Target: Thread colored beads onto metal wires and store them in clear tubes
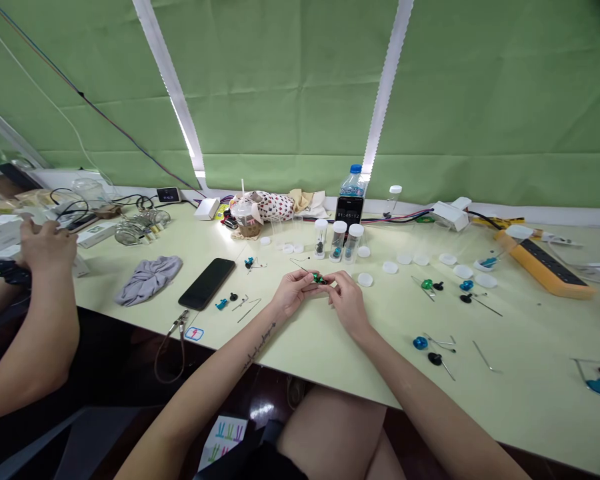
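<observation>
My left hand [291,293] and my right hand [347,301] meet over the pale green table [330,340], both pinched on a small green part [319,278] with a thin wire sticking out to the upper left. Behind them stand three clear capped vials [338,240] holding small dark and blue pieces. Loose white caps [365,279] lie nearby. More small blue, green and black parts with wires [433,285] are scattered to the right.
A black phone [207,283] and a grey cloth [149,279] lie to the left. Another person's hand [45,245] works at far left. A water bottle [353,181], a timer phone [349,210] and a yellow power strip [550,267] line the back.
</observation>
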Action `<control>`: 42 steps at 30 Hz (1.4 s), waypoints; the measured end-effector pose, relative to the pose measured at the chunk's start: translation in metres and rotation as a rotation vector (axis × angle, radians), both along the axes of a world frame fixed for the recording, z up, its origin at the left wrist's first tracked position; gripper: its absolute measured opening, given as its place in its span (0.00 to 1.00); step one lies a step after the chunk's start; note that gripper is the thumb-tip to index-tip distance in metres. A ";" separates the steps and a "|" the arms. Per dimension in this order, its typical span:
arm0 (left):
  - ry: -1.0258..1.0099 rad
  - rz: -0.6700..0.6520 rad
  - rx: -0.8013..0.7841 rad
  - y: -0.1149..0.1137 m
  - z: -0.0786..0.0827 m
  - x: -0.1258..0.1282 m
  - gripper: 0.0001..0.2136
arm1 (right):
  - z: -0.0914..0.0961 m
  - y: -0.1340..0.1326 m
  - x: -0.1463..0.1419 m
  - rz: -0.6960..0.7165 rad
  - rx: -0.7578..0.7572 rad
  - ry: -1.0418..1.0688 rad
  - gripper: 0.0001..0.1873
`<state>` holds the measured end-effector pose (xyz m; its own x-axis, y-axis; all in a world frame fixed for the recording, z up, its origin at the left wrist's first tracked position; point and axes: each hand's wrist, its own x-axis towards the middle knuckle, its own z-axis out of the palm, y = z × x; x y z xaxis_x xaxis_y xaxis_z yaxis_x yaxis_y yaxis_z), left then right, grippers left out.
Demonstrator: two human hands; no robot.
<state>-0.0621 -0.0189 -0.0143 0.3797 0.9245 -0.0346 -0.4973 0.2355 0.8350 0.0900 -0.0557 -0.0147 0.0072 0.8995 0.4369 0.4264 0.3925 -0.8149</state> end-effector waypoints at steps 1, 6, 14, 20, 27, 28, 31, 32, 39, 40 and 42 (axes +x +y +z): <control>0.000 0.012 -0.004 0.000 0.000 0.000 0.13 | 0.001 0.000 0.000 0.003 0.001 0.000 0.08; 0.012 0.048 -0.019 0.000 0.001 0.001 0.12 | 0.001 0.000 -0.001 -0.002 -0.003 -0.007 0.10; 0.039 0.072 -0.025 0.000 0.002 0.002 0.13 | -0.004 0.002 -0.002 -0.048 -0.033 -0.027 0.11; 0.037 0.064 0.029 -0.001 0.002 0.002 0.12 | -0.003 0.001 -0.001 -0.031 -0.048 0.007 0.09; 0.126 0.121 0.125 0.003 -0.002 0.002 0.12 | -0.001 0.001 0.001 -0.035 -0.110 0.025 0.10; 0.153 0.132 0.141 0.003 -0.001 0.002 0.12 | -0.001 0.001 0.001 -0.031 -0.119 0.027 0.10; 0.261 0.167 0.190 0.001 0.001 0.002 0.12 | -0.002 0.001 0.002 -0.013 -0.144 0.048 0.11; 0.295 0.178 0.207 0.000 0.003 0.002 0.13 | -0.003 0.002 0.001 -0.005 -0.153 0.061 0.12; 0.260 0.180 0.218 -0.002 0.007 0.003 0.15 | -0.005 0.005 -0.002 0.053 -0.190 0.218 0.16; 0.246 0.175 0.209 -0.002 0.006 0.002 0.15 | -0.005 0.004 -0.002 0.051 -0.174 0.214 0.17; 0.220 0.160 0.197 -0.002 0.005 0.002 0.15 | -0.004 0.003 -0.002 0.035 -0.139 0.199 0.18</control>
<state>-0.0605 -0.0205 -0.0091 0.2329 0.9687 0.0857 -0.3177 -0.0075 0.9482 0.0882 -0.0523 -0.0187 0.0481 0.9522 0.3017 0.2399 0.2822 -0.9289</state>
